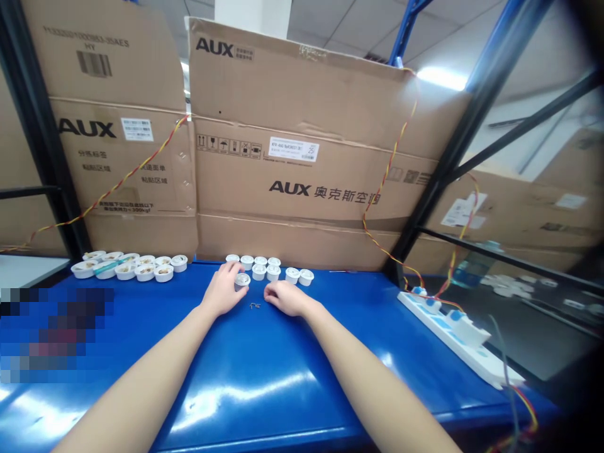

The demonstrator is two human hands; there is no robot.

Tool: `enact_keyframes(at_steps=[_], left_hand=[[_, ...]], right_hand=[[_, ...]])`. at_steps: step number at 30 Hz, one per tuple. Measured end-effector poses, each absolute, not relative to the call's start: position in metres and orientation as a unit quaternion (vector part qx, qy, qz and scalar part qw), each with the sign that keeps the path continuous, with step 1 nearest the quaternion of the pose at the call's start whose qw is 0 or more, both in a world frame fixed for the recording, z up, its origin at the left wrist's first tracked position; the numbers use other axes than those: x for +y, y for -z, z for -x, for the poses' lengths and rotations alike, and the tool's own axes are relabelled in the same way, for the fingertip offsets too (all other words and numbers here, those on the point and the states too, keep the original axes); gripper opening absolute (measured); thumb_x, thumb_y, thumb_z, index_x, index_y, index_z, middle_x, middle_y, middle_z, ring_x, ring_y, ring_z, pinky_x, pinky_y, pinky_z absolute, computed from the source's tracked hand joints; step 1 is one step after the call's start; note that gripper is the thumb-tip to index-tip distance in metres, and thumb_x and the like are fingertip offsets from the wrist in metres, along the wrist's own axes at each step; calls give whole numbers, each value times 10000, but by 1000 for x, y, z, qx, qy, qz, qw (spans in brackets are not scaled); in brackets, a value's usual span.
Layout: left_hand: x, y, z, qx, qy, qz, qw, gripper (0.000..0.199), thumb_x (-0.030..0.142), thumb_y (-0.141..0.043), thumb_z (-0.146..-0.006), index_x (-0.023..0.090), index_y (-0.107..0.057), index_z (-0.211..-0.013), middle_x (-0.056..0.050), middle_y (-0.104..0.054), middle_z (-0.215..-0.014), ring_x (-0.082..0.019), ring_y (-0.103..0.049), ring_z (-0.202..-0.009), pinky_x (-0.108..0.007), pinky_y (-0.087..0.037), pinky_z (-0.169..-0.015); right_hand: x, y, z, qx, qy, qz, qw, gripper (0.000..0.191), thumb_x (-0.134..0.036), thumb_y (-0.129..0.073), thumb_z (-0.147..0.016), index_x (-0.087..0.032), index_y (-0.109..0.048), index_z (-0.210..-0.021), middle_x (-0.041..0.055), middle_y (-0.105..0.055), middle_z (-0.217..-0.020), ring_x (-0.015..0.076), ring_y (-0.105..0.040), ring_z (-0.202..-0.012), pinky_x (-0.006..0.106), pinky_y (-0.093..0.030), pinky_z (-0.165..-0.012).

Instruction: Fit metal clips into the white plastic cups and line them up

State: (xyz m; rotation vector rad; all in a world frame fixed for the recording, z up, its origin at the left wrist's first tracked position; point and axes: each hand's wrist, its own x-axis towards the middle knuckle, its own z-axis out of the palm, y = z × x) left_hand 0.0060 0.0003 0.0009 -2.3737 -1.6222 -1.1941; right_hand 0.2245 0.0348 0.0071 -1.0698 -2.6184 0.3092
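My left hand (221, 289) rests on the blue workbench (264, 390), its fingers wrapped around a small white plastic cup (242, 280). My right hand (285, 297) lies just to the right with its fingers curled together, and nothing shows in them. Between the hands sits a tiny metal part (255, 306), touched by neither. Just beyond them stands a group of several white cups (259, 267). Further left, a cluster of several white cups with brownish contents (127, 267) lines the far edge.
Large AUX cardboard boxes (292, 151) stand behind the bench, with a red-and-yellow twisted wire (387, 189) across them. A white power strip (453, 333) lies along the right side. Black uprights (438, 157) frame the bench. A pixelated patch covers the lower left.
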Motion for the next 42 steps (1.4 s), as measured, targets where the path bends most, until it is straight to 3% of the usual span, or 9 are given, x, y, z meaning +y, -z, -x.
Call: enact_keyframes(at_steps=[6,16,21,26,42], left_hand=[[-8,-9,-15,-455,347,819,40,141,250,-581,-775,233,-598,-914,-64,-550,-1220,-270,-499,-1142,-416,-416,-950],[-8,-8,-17,-433,330,838,45,144,214,-568,-789,242,-601,-926,-49,-587,-1178,-251,-525,-1115,-390,-421,-918],[-6,-7,-19,-427,323,844,38,180,221,-560,-813,245,-605,-986,-45,-631,-1100,-229,-562,-1043,-360,-432,-869],[-5,-4,-17,-442,300,845,25,120,256,-519,-861,239,-638,-861,-19,-671,-881,-188,-604,-833,-300,-444,-752],[-5,-3,-19,-434,326,837,68,136,268,-541,-871,223,-667,-845,-14,-696,-856,-171,-615,-792,-280,-433,-732]], right_hand=[[41,-4,-228,-876,-89,448,155,85,-183,-588,-805,-189,-661,-763,34,-681,-781,157,-592,-695,242,-387,-618],[41,-1,-229,-880,-115,420,189,136,-189,-491,-868,-167,-600,-789,48,-642,-830,150,-555,-725,252,-399,-661],[32,-8,-217,-881,-212,350,239,162,-229,-451,-894,-173,-580,-813,16,-621,-822,136,-547,-744,247,-418,-688],[27,-10,-212,-879,-249,325,246,169,-271,-460,-902,-181,-574,-817,-4,-601,-798,127,-526,-722,239,-413,-677],[33,-6,-210,-839,-310,320,312,220,-355,-520,-888,-176,-641,-849,17,-641,-838,146,-548,-762,261,-420,-710]])
